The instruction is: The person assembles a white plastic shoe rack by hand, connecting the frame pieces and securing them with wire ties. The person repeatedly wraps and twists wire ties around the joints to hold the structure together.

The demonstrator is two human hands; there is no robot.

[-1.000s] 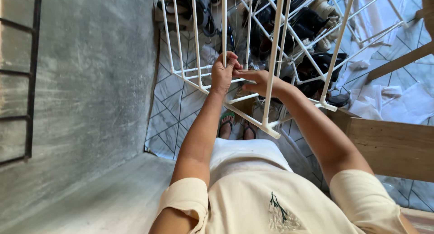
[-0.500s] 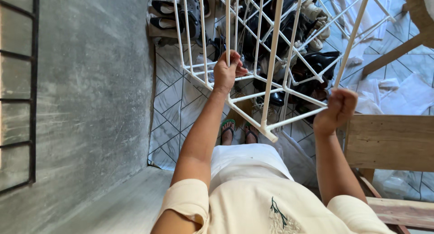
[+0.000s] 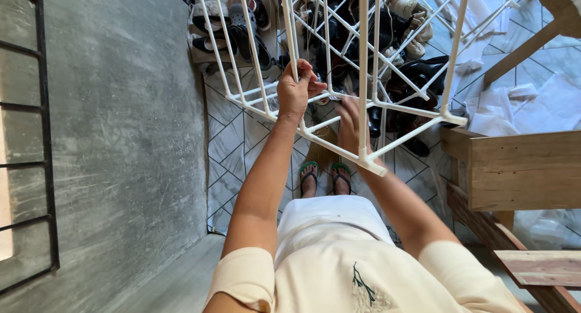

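Clamped on the white rack, left hand stays; right hand has moved beneath, grip unclear.

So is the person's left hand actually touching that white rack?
Touching. The head view shows the left hand with its fingers curled round a bar of the white rack.

The floor is laid with pale tiles in a zigzag pattern. Straight below the left grip stand the person's two feet in green sandals. Beyond both grips, a heap of shoes lies on the tiles, mostly dark, some pale. Off to the right of the right grip, white cloths lie spread on the floor beside a wooden bench.
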